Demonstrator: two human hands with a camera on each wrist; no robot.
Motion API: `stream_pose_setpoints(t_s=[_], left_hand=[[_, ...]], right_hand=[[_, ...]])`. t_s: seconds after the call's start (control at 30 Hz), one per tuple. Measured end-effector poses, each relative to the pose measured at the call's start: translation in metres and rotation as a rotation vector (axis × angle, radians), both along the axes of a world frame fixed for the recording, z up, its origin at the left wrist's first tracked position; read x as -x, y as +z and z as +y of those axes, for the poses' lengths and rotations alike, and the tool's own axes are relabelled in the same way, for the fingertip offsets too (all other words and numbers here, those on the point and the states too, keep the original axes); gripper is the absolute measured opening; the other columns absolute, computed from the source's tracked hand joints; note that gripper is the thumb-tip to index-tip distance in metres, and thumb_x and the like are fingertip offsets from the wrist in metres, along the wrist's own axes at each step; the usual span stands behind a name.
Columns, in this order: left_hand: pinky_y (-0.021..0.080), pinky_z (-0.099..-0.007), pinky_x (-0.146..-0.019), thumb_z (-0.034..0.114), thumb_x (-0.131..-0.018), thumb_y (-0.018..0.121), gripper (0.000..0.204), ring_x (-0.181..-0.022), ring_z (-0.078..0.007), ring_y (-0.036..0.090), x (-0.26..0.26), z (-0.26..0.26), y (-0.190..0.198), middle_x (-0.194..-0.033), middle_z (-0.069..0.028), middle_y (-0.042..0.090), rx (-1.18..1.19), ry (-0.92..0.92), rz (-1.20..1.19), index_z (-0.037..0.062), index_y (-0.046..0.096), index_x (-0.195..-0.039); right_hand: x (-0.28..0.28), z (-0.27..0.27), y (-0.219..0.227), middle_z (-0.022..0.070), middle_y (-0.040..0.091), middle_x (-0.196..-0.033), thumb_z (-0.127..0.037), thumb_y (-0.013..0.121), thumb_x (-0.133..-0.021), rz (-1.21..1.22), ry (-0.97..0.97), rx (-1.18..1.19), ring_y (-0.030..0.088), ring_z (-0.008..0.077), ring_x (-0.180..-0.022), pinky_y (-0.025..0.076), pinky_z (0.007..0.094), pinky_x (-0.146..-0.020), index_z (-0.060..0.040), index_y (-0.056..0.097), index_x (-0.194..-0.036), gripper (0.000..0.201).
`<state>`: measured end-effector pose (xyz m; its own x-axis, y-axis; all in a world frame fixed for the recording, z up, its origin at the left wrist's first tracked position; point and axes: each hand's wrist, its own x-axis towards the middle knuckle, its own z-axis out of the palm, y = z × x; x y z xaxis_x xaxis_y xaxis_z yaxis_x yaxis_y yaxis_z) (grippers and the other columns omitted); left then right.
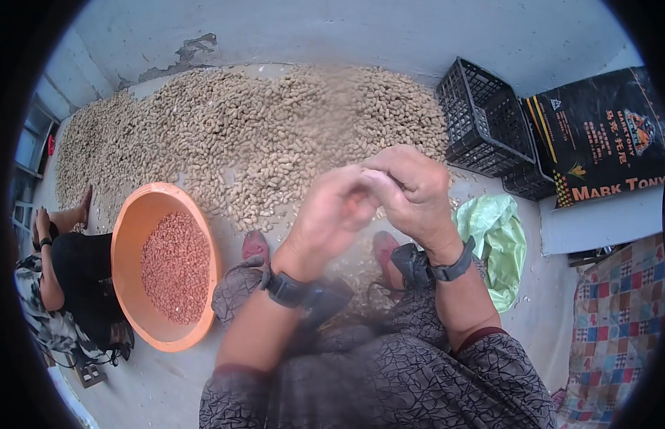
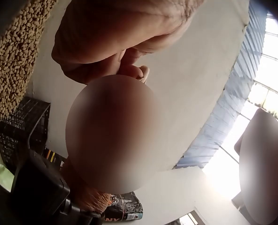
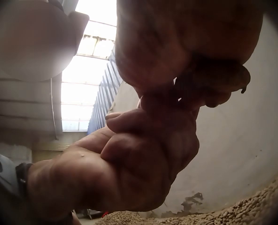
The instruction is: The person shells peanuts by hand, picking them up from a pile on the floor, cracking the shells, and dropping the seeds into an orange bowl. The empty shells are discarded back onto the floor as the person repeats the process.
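Note:
In the head view the left hand (image 1: pixel 329 214), blurred, meets the right hand (image 1: pixel 412 187) above a spread of unshelled peanuts (image 1: pixel 254 136). Both hands have bent fingers, with their fingertips close together. The left wrist view has the left hand (image 2: pixel 120 37) across the top, its fingers curled inward. From the right wrist, the right hand (image 3: pixel 190 42) looms above the left hand (image 3: pixel 115 164), and their fingers touch. Whatever may lie between the fingers is hidden or too dark to tell. An orange basin (image 1: pixel 123 264) of reddish shelled peanuts (image 1: pixel 176 268) stands to the left.
Black crates (image 1: pixel 482 121) stand at the back right beside a black printed sack (image 1: pixel 597 136). A green bag (image 1: pixel 500 250) lies on the floor right of the right forearm. Another person (image 1: pixel 57 272) sits at the far left. A checked cloth (image 1: pixel 614 336) is at lower right.

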<state>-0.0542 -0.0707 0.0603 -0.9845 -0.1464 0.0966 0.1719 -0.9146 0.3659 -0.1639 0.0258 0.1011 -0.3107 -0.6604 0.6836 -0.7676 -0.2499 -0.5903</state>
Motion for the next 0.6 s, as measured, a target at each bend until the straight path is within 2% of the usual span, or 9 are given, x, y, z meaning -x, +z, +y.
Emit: stream_pose_setpoints(t_s=[0.03, 0.1, 0.23, 0.3, 0.43, 0.5, 0.53, 0.6], left_hand=[[0.036, -0.0175, -0.053, 0.013, -0.092, 0.047, 0.018, -0.072, -0.0056, 0.051, 0.000, 0.002, 0.005, -0.088, -0.0022, 0.059, 0.000, 0.001, 0.000, -0.0006, 0.059, -0.095], [0.032, -0.0172, -0.048, 0.013, -0.091, 0.047, 0.019, -0.061, -0.0049, 0.046, -0.002, 0.010, 0.017, -0.084, -0.0023, 0.059, 0.069, 0.142, -0.136, -0.0013, 0.059, -0.095], [0.029, -0.0173, -0.045, 0.015, -0.091, 0.046, 0.021, -0.054, -0.0053, 0.040, -0.002, 0.006, 0.013, -0.082, -0.0038, 0.060, 0.053, 0.097, -0.120, -0.0013, 0.058, -0.096], [0.031, -0.0179, -0.041, 0.013, -0.090, 0.041, 0.019, -0.052, -0.0081, 0.041, -0.002, 0.006, 0.016, -0.072, -0.0090, 0.053, -0.039, 0.087, -0.192, -0.0026, 0.051, -0.095], [0.032, -0.0182, -0.042, 0.013, -0.090, 0.042, 0.022, -0.052, -0.0080, 0.042, -0.002, 0.004, 0.014, -0.072, -0.0091, 0.054, 0.003, 0.066, -0.208, -0.0045, 0.054, -0.096], [0.031, -0.0179, -0.041, 0.015, -0.092, 0.043, 0.024, -0.052, -0.0069, 0.042, -0.003, 0.001, 0.017, -0.069, -0.0066, 0.054, 0.133, 0.268, -0.403, -0.0051, 0.056, -0.097], [0.031, -0.0179, -0.041, 0.015, -0.092, 0.043, 0.024, -0.052, -0.0069, 0.042, -0.004, -0.002, 0.016, -0.069, -0.0066, 0.054, 0.132, 0.268, -0.403, -0.0051, 0.056, -0.097], [0.030, -0.0173, -0.042, 0.017, -0.093, 0.046, 0.025, -0.050, -0.0055, 0.041, -0.006, -0.008, 0.017, -0.065, -0.0027, 0.053, 0.264, 0.366, -0.353, -0.0045, 0.058, -0.096]], right_hand=[[0.001, 0.000, 0.000, 0.0097, 0.062, -0.068, 0.001, 0.065, -0.070, 0.000, 0.001, 0.000, 0.060, 0.0221, -0.061, 0.047, 0.0305, -0.054, -0.0004, 0.065, -0.074, 0.005], [0.002, 0.000, 0.001, 0.0095, 0.062, -0.068, 0.000, 0.066, -0.071, -0.008, 0.011, 0.022, 0.060, 0.0213, -0.061, 0.047, 0.0299, -0.054, -0.0001, 0.065, -0.075, 0.004], [-0.001, 0.003, 0.006, 0.0091, 0.062, -0.068, -0.001, 0.066, -0.072, -0.087, 0.006, -0.035, 0.060, 0.0199, -0.061, 0.046, 0.0291, -0.054, 0.0001, 0.065, -0.076, 0.004], [-0.002, 0.004, 0.003, 0.0072, 0.062, -0.068, -0.002, 0.065, -0.075, -0.299, 0.048, -0.056, 0.059, 0.0157, -0.060, 0.045, 0.0276, -0.053, 0.0008, 0.065, -0.076, 0.003], [-0.003, 0.006, 0.003, 0.0049, 0.062, -0.067, -0.004, 0.064, -0.079, -0.482, 0.054, -0.022, 0.058, 0.0111, -0.057, 0.044, 0.0256, -0.052, 0.0016, 0.065, -0.076, 0.006], [0.004, 0.011, 0.005, 0.0049, 0.063, -0.066, -0.012, 0.061, -0.085, -0.604, -0.125, -0.198, 0.055, 0.0087, -0.054, 0.043, 0.0234, -0.048, 0.0016, 0.065, -0.076, 0.016], [0.006, 0.012, 0.008, 0.0049, 0.063, -0.066, -0.012, 0.061, -0.085, -0.604, -0.126, -0.199, 0.055, 0.0087, -0.054, 0.043, 0.0234, -0.048, 0.0016, 0.065, -0.076, 0.016], [0.009, 0.013, 0.016, 0.0051, 0.063, -0.066, -0.027, 0.052, -0.091, -0.705, -0.020, -0.505, 0.053, 0.0089, -0.051, 0.041, 0.0225, -0.044, 0.0027, 0.065, -0.081, 0.034]])
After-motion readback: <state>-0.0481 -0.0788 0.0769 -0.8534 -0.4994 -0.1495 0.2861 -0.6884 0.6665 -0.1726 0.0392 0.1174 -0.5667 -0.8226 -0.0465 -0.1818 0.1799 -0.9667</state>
